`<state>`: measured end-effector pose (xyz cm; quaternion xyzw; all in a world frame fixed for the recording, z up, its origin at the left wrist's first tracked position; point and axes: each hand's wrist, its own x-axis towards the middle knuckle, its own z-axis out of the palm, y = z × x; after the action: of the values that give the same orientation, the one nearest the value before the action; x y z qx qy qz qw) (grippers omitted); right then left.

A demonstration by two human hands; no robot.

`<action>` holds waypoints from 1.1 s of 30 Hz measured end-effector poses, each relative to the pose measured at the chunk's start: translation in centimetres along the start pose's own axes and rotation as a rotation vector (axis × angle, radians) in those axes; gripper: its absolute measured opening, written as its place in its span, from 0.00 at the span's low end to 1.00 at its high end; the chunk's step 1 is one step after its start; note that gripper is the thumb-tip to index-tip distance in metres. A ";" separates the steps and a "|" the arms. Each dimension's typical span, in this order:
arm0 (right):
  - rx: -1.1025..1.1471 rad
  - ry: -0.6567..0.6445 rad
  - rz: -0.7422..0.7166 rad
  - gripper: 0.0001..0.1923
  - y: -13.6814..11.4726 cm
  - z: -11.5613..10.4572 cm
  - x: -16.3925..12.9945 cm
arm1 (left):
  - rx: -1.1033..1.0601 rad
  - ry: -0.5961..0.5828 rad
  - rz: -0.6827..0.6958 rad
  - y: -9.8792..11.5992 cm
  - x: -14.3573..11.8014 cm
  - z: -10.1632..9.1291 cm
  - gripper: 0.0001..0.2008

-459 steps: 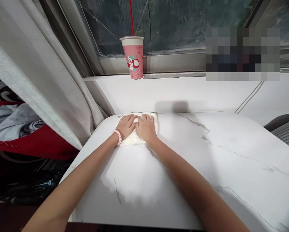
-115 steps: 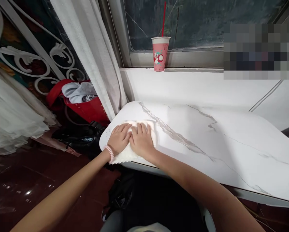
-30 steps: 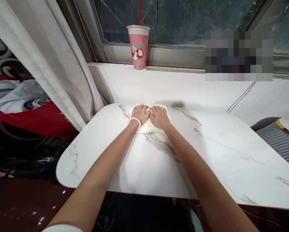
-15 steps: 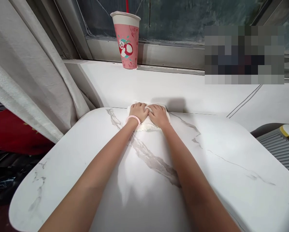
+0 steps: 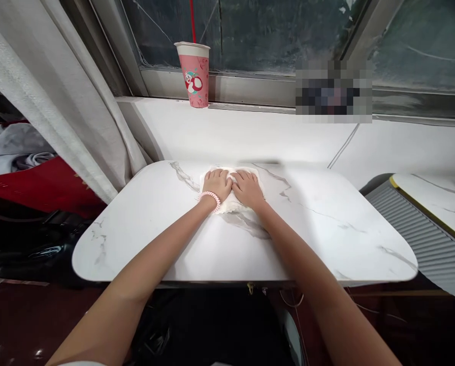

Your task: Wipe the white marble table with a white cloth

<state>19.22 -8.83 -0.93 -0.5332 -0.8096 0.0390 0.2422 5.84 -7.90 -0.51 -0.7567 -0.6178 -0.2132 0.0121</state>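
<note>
a first-person view, looking down along two bare forearms stretched over a white marble-patterned table with rounded corners [image 5: 326, 239]. both hands lie flat, palms down and fingers spread only a little, side by side and touching at the thumbs, pressing on a small white folded cloth with a nubbly, towel-like surface [image 5: 233, 205]. the left hand [image 5: 217, 183] wears a pink coiled band at the wrist [image 5: 209, 197]; the right hand [image 5: 248, 188] is bare. neither hand is closed around anything; they rest on top of the cloth.

the cloth lies on the far half of the table, near the edge that meets the white wall below the window, just right of a grey vein in the marble pattern. only its edges show around and below the hands.

by its look the cloth is light, soft and limp: it would crumple or unfold if lifted by one corner, and it probably slides easily on the smooth, glossy top. flat palm pressure suits it for keeping it spread; for lifting, a pinch at the near edge, which peeks out below the wrists, or a gathered handful from the middle seems the best hold. it is not fragile.

on the white window ledge [image 5: 250, 134] beyond stands a pink paper cup with a cartoon print and a red straw [image 5: 194, 75], well apart from the hands. a pale grey curtain [image 5: 60, 101] hangs to the left, with red and grey fabric [image 5: 29, 175] behind it. a ribbed grey surface [image 5: 421, 239] sits at the right.
</note>
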 end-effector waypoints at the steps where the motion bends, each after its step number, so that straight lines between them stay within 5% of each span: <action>1: -0.007 -0.010 -0.008 0.21 -0.3 -0.4 -1.1 | 0.000 -0.002 0.003 0.5 -1.2 -0.3 0.19; 9: -0.066 -0.042 -0.064 0.23 -2.7 -4.1 -11.7 | 0.106 -0.012 0.097 5.1 -11.8 -2.6 0.23; 14: -0.101 -0.050 -0.088 0.24 -1.6 -6.0 -15.6 | 0.082 -0.060 0.164 8.1 -14.4 -2.9 0.23; 22: -0.114 -0.012 -0.045 0.24 2.7 -6.3 -14.3 | 0.016 -0.127 0.162 10.9 -10.7 -1.3 0.23; 33: -0.072 -0.083 0.011 0.24 7.9 -4.0 -2.4 | -0.059 -0.048 0.073 8.1 0.8 2.2 0.17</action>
<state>28.42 -8.29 -0.76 -0.5438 -0.8170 0.0332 0.1891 14.22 -8.41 -0.27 -0.7838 -0.5833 -0.2125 -0.0175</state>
